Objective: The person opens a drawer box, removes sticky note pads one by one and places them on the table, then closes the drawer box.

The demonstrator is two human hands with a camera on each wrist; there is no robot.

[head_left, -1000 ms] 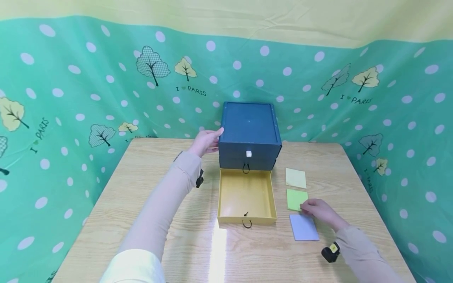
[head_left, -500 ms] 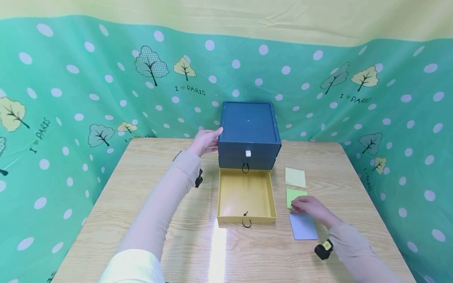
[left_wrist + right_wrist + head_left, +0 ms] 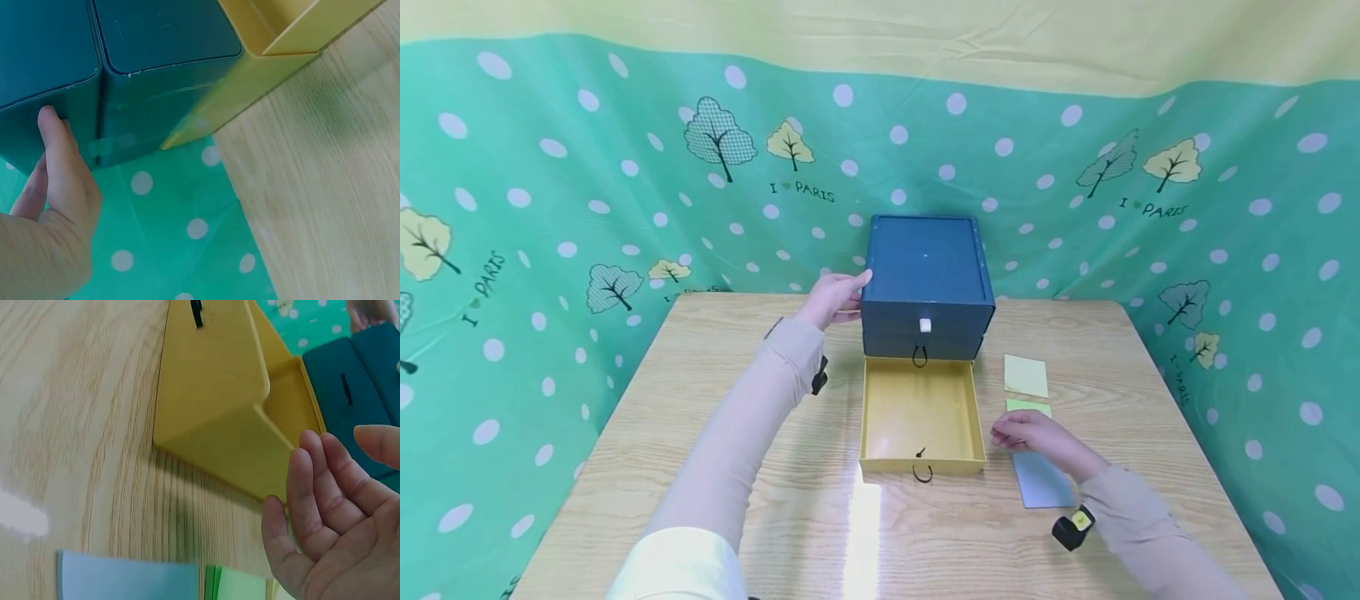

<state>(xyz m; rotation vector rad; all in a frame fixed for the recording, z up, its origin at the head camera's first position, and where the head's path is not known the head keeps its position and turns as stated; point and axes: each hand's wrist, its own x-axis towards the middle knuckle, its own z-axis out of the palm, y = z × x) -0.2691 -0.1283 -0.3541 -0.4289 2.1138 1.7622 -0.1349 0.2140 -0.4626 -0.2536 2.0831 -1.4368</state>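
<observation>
My left hand [image 3: 835,298] rests against the left side of a dark blue drawer box [image 3: 927,258], its fingers fairly straight along the wall in the left wrist view. Below the blue tiers, a yellow drawer [image 3: 922,408] stands pulled out, with nothing visible inside and a black loop [image 3: 922,475] at its front. My right hand [image 3: 1037,437] hovers just right of the drawer's side wall. In the right wrist view its fingers are loosely bent and the palm holds nothing. Beneath it lie a green sticky-note pad [image 3: 1028,406], partly hidden, and a blue sticky-note pad [image 3: 1043,482].
Behind the green pad lies a pale yellow sticky-note pad [image 3: 1026,376]. The wooden table [image 3: 715,467] spreads around the box. A green dotted curtain [image 3: 700,208] hangs behind and along both sides. A white knob [image 3: 925,325] marks the top blue drawer.
My right hand has moved left from the green pad toward the yellow drawer, uncovering more of the blue pad. The left hand and the drawer box have stayed in place.
</observation>
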